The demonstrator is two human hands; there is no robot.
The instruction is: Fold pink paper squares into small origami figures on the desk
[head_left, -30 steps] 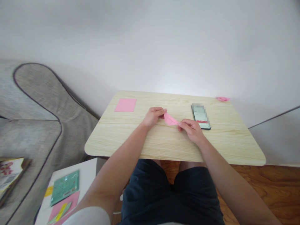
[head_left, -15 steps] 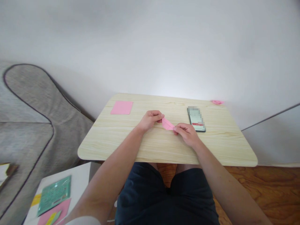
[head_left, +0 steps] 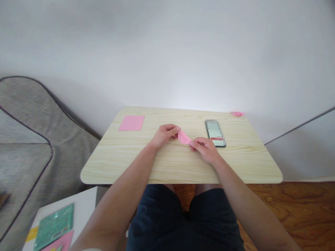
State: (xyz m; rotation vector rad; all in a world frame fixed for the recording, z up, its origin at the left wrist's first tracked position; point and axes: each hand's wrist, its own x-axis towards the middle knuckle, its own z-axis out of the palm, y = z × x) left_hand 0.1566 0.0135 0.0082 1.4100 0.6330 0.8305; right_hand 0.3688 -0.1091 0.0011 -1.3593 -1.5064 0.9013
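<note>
Between my two hands is a small piece of folded pink paper (head_left: 184,137), held slantwise above the table (head_left: 167,170). My left hand (head_left: 166,135) pinches its upper left end between thumb and fingers. At the lower right end, my right hand (head_left: 204,148) grips it the same way. A crease runs along the paper's length; the fingers cover both ends. Close behind my right hand lies a phone (head_left: 216,133) with its screen lit and partly blurred out.
A flat pink paper square (head_left: 131,123) lies at the table's back left. Some crumpled-looking pink paper (head_left: 238,114) sits at the back right edge. Lower left, a white surface (head_left: 83,205) holds a green packet (head_left: 54,226). A grey sofa (head_left: 65,139) stands left, a wall behind.
The whole view has shifted slightly, so the table sits a little more to the left. Both hands keep their pinch on the folded paper, whose tilt and visible shape differ slightly.
</note>
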